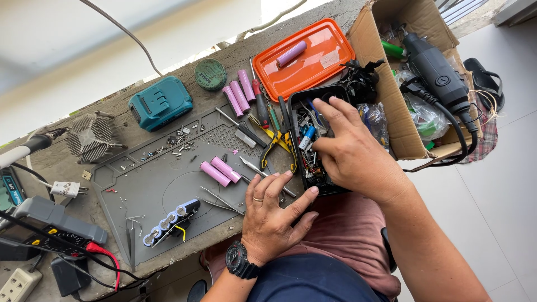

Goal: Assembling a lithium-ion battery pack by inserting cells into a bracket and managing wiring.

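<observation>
My right hand is down in the black plastic parts tray, fingers spread and curled among the small bits inside; whether they have pinched anything I cannot tell, since my palm hides the tips. My left hand lies at the tray's near left corner, at about seven o'clock from the right hand, open, the fingers touching the tray's edge and gripping nothing. I wear a ring on it and a black wristwatch. The two hands are close but do not touch.

The tray sits at the right end of the grey silicone work mat, at the bench's near edge. Just at nine o'clock from the tray lie yellow-handled pliers, and beyond them tweezers. Two pink cylindrical battery cells lie on the mat at nine o'clock from my left hand, and a battery holder with blue-ringed cells lies nearer the mat's front edge. Three more pink cells lie at eleven o'clock from the tray.

At twelve o'clock from the tray sits an orange tray with one pink cell in it. At two o'clock stands a cardboard box holding a black rotary tool. A teal power-tool battery pack and a round green tin lie toward the far left.
</observation>
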